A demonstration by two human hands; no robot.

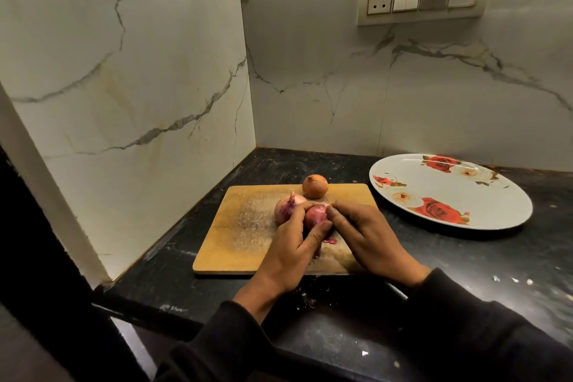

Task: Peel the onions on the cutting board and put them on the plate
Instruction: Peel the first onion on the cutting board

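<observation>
Both hands work one red onion (315, 216) over the wooden cutting board (242, 232). Left hand (290, 253) curls round it, thumb pressed on its near side. Right hand (369, 239) has fingers bent, tips pinching at the onion's top right. A second red onion (283, 206) sits just behind, touching the left fingers. A brown onion (315, 186) sits at the board's far edge. The flowered plate (449, 192) lies to the right on the black counter (483, 257), holding no onions.

Over the wooden cutting board (248, 239), the left hand (291, 254) grips a red onion (315, 216) while the right hand (369, 239) curls its fingers (336, 214) against its skin. A pink onion (283, 208) lies just beside it, an orange-brown onion (315, 186) at the far edge. The flowered plate (449, 189) sits on the dark table (465, 257) to the right.
</observation>
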